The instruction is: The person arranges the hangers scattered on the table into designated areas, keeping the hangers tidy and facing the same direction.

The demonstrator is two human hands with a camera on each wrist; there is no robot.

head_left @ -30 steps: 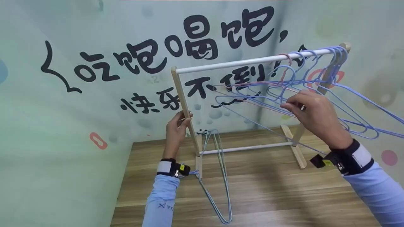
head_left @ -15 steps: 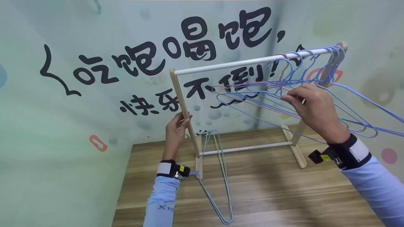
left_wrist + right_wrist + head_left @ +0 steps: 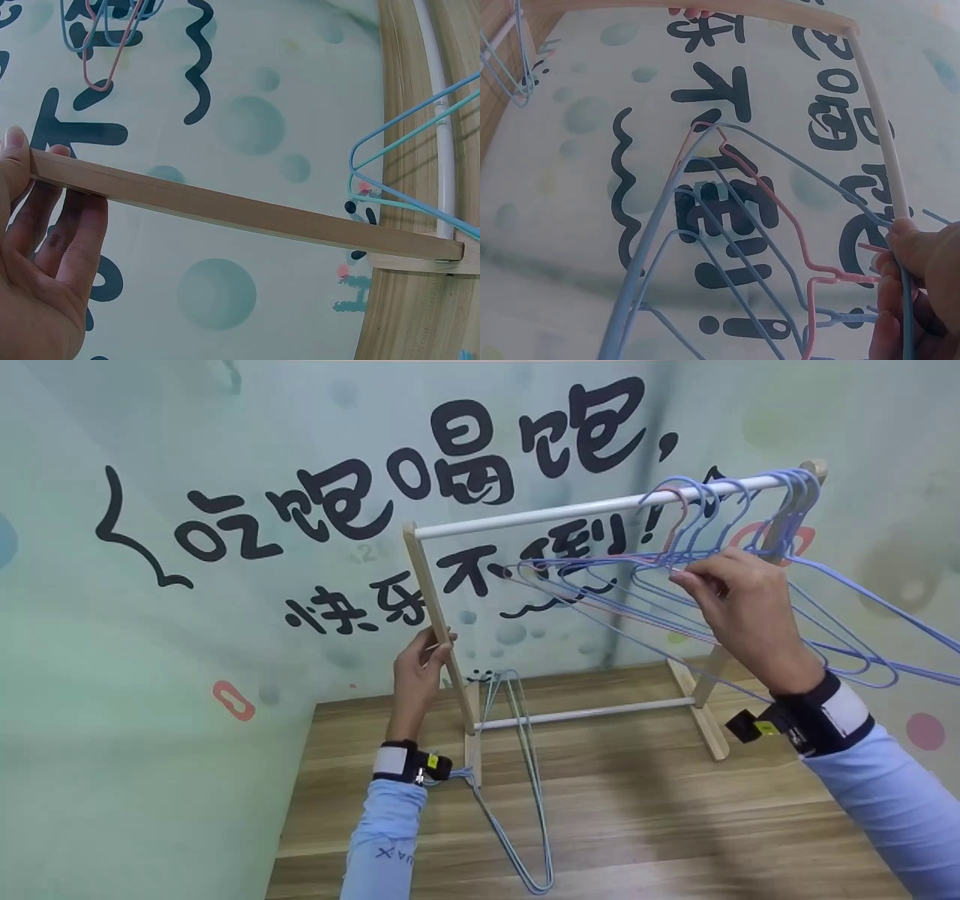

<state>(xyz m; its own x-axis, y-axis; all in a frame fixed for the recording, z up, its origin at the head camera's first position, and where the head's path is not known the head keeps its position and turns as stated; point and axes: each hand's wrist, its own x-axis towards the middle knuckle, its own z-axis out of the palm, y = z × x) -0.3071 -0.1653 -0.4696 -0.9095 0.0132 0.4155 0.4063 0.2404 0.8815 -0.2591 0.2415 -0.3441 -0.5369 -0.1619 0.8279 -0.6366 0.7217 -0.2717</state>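
My left hand (image 3: 418, 671) grips the wooden side post (image 3: 426, 577) of a small clothes rack, thumb on the near side and fingers behind. My right hand (image 3: 750, 615) pinches a blue wire clothes hanger (image 3: 656, 217) just below its hook, which the fingers partly cover in the right wrist view. That hook stands at the top of the white rail (image 3: 540, 514), its tip overlapping the rail in the head view. Right behind it hangs a pink hanger (image 3: 787, 202), with several blue hangers (image 3: 739, 259) beyond.
More blue hangers (image 3: 799, 499) crowd the rail's far right end. A bundle of blue and green hangers (image 3: 537, 780) leans against the rack's lower bar (image 3: 592, 712) by its left foot. Behind the wood-grain surface (image 3: 600, 810) stands a printed wall (image 3: 150, 660).
The held hanger's hook has risen from in front of the rail to its top, and its body has swung level. My right hand has shifted up slightly; my left hand stays put.
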